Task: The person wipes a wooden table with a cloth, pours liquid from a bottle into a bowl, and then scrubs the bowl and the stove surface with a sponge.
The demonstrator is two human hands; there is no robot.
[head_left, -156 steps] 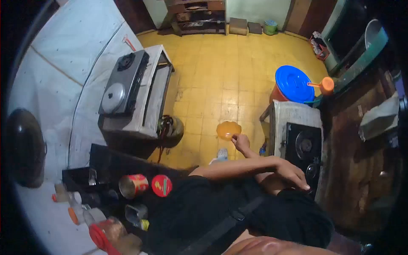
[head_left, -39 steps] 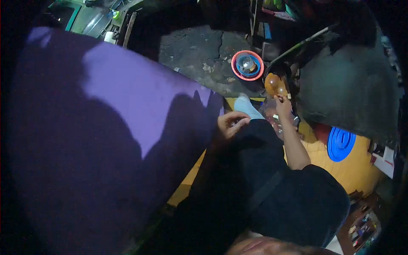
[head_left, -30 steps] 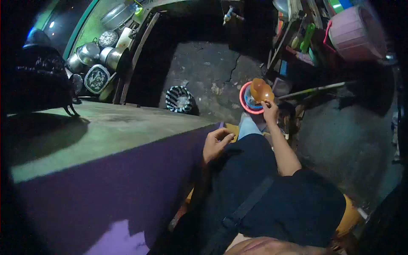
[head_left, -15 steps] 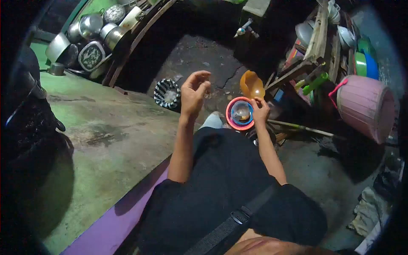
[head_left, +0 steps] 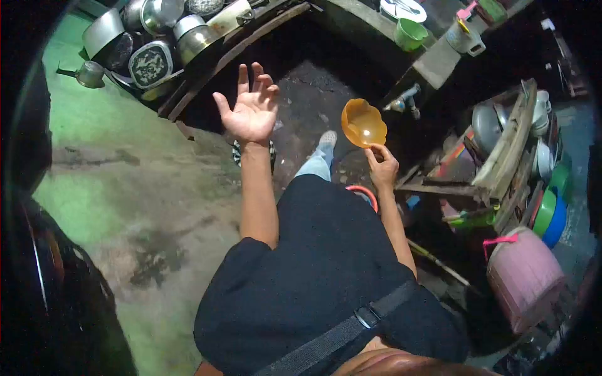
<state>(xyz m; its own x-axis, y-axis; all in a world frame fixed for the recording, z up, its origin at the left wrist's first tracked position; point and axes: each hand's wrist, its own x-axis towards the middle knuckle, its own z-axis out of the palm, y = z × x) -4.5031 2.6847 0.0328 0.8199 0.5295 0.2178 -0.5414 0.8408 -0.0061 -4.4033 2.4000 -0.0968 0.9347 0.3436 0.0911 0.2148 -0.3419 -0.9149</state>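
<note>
Between the thumb and fingers of my right hand [head_left: 383, 165] is the near rim of an orange bowl [head_left: 364, 124] with a wavy edge. Its hollow side faces me, and no contents can be made out. My left hand [head_left: 252, 110] is raised with the palm up and the fingers spread, holding nothing. Behind my left wrist, part of a black-and-white striped container [head_left: 236, 154] shows. The red rim of a round container [head_left: 365, 190] peeks out beside my shirt, below my right hand.
Metal pots [head_left: 150, 65] are piled at the upper left. A tap [head_left: 403, 102] juts from the ledge, which holds a green cup [head_left: 410, 35]. On the right are a wooden rack [head_left: 515, 150] with dishes and a pink bucket [head_left: 525, 274]. My foot [head_left: 328, 138] is on the dark floor.
The view has shifted, and one foot has come forward. My left hand has turned palm up and opened wider. My right hand holds the orange bowl away from the red-rimmed container, now mostly hidden.
</note>
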